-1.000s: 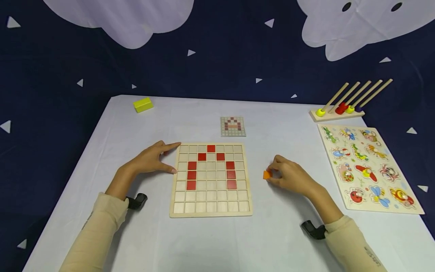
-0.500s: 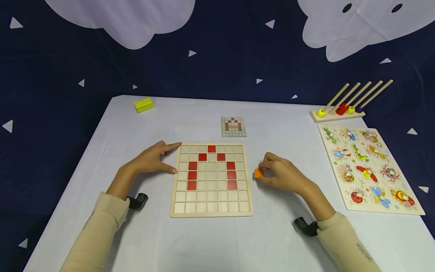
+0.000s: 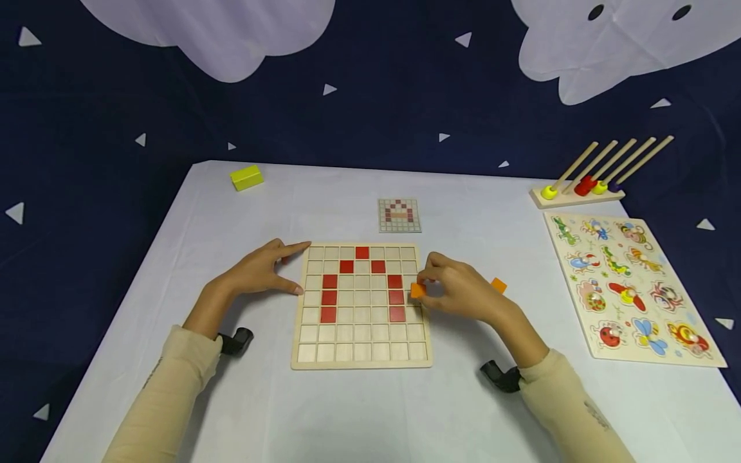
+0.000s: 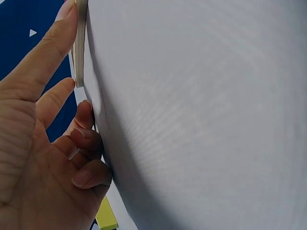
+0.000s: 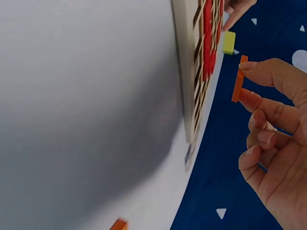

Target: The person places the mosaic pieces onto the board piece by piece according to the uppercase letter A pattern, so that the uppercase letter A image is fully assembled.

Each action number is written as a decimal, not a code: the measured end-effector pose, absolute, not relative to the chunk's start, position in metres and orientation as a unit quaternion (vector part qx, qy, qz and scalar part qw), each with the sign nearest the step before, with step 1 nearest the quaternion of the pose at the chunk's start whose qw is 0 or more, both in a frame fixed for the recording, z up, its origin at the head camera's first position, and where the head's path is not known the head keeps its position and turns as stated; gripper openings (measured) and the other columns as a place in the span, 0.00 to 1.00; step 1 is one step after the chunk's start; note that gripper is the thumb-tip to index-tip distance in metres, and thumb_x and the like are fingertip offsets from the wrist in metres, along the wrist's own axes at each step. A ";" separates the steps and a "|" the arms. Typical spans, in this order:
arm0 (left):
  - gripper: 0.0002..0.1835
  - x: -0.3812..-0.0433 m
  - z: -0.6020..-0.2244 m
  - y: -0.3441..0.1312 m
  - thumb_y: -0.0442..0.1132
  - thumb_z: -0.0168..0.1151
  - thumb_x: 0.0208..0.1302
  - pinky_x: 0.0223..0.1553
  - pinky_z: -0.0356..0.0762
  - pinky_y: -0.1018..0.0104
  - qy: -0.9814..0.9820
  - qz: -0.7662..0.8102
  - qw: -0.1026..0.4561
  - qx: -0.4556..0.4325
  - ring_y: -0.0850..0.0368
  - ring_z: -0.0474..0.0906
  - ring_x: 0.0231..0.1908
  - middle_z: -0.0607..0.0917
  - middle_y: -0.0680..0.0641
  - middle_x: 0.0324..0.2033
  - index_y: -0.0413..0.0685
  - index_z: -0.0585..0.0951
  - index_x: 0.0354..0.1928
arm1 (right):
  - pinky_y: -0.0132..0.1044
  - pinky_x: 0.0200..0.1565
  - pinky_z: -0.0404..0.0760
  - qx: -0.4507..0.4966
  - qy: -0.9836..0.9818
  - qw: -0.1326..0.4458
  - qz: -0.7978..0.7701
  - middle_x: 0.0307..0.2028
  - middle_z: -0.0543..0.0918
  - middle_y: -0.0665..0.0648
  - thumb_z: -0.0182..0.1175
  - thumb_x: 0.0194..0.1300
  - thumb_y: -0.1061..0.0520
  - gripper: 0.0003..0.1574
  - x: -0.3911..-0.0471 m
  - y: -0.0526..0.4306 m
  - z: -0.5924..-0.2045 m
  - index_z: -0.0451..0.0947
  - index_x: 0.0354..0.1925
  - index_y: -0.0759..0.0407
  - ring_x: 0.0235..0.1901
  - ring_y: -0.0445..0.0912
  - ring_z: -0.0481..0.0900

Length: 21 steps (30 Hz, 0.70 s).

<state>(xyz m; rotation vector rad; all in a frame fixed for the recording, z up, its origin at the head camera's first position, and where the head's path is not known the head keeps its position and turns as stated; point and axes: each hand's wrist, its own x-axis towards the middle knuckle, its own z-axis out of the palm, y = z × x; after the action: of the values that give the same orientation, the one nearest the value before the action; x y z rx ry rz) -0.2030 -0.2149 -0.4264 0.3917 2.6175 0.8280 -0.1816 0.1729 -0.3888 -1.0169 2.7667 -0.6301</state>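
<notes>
A wooden grid board [image 3: 361, 334] lies mid-table with several red square tiles [image 3: 396, 298] set in its cells in an arch. My left hand [image 3: 257, 270] steadies the board's left edge, index finger at the upper corner and thumb lower down. In the left wrist view, that thumb [image 4: 64, 24] presses the board's side while the other fingers curl loosely. Between thumb and index finger, my right hand [image 3: 460, 286] pinches an orange square tile [image 5: 240, 79], held above the board's right edge. Another orange tile [image 3: 498, 285] shows on the table behind the right hand.
Behind the board lies a small pattern card [image 3: 400, 215]. A yellow block [image 3: 246, 177] sits at the back left. On the right are an insect puzzle board [image 3: 631, 289] and a peg stand [image 3: 579, 196] with upright rods and beads.
My right hand has carried the orange tile leftward from the table to over the board's right edge, uncovering another orange tile behind it. My left hand stays at the board's edge.
</notes>
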 end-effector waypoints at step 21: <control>0.54 -0.204 -0.428 -0.216 0.53 0.81 0.44 0.40 0.63 0.60 0.927 0.296 0.185 0.138 0.53 0.63 0.37 0.68 0.47 0.37 0.54 0.64 0.75 | 0.31 0.32 0.68 -0.395 0.893 0.080 -0.201 0.32 0.70 0.52 0.72 0.57 0.53 0.14 -0.188 0.117 -0.392 0.85 0.39 0.60 0.28 0.40 0.67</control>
<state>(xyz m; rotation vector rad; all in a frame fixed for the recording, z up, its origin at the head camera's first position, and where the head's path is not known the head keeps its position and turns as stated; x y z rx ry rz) -0.2043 -0.2156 -0.4282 0.3889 2.6116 0.8337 -0.1879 0.1169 -0.3919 -1.1812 2.6705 -0.6014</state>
